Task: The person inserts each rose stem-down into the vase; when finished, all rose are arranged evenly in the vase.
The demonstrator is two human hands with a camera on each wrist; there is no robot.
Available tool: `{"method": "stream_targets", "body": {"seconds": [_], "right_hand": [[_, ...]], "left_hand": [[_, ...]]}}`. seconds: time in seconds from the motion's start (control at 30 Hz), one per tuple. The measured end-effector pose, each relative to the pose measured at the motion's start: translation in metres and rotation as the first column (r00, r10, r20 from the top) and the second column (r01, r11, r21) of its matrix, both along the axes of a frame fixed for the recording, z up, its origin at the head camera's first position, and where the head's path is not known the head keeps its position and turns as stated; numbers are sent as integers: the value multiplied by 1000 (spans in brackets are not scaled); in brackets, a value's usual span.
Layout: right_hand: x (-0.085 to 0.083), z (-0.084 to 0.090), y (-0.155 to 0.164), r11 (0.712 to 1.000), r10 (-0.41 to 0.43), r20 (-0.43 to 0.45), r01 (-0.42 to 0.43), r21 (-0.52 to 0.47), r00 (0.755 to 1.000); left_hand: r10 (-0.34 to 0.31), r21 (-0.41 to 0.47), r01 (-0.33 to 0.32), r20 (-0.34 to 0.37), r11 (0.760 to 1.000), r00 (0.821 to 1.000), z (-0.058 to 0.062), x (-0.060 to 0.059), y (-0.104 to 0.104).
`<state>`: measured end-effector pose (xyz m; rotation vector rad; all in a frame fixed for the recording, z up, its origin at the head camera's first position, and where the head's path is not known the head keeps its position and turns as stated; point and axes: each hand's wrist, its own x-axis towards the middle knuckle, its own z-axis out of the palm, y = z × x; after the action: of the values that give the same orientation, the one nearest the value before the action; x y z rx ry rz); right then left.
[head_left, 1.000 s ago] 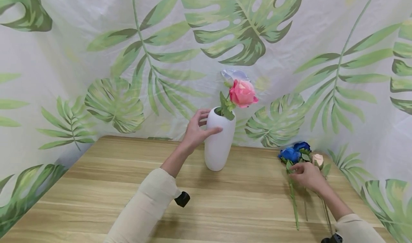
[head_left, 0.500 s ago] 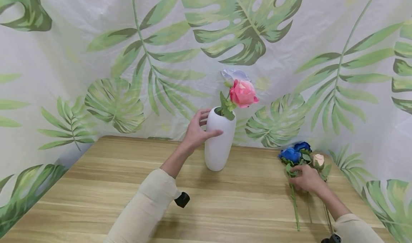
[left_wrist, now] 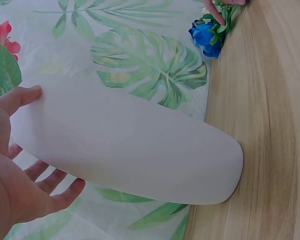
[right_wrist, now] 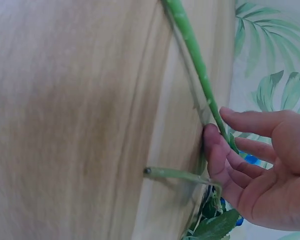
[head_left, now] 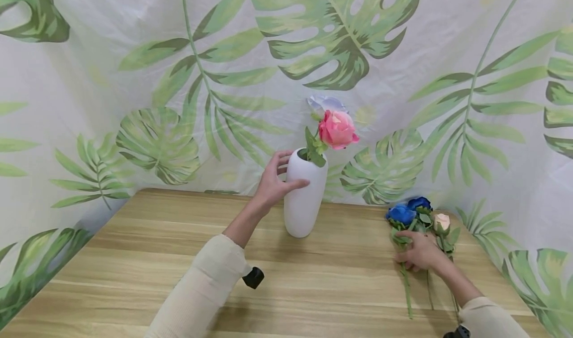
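Observation:
A white vase (head_left: 306,199) stands on the table, holding a pink rose (head_left: 337,129) and a pale, whitish-lilac flower (head_left: 328,104) behind it. My left hand (head_left: 274,183) grips the vase near its mouth, thumb across the front and fingers (left_wrist: 65,195) along the other side. At the table's right, my right hand (head_left: 421,251) pinches the green stem (right_wrist: 200,70) of a blue rose (head_left: 401,213) between thumb and curled fingers. A darker blue rose (head_left: 420,203) and a cream rose (head_left: 442,222) lie beside it. Part of the stems is hidden behind that hand.
The wooden table (head_left: 147,258) reaches back to a leaf-printed cloth (head_left: 233,69) hanging behind it. In the right wrist view, a cut stem end (right_wrist: 162,172) sticks out below my fingers. A black wrist device (head_left: 253,277) sits at my left sleeve.
My right hand has moved slightly left and its fingers have closed in round the blue rose's stem. The cream rose's leaves show more now. My left hand and the vase have stayed put.

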<state>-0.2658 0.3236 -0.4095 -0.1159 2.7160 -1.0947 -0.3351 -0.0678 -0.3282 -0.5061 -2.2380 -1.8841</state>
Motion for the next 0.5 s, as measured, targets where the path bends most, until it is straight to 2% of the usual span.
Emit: {"method": "stream_targets", "body": {"seconds": [0.23,0.5], "right_hand": [[1,-1,-3,996,-14,-17,12,-86,1000],[5,5,-7,976,-47,-55,34,-217,997]], "left_hand": [[0,-9,0,1,1000,1000,0,0,0],[1,-8,-1,2,1000,1000,0,0,0]]}}
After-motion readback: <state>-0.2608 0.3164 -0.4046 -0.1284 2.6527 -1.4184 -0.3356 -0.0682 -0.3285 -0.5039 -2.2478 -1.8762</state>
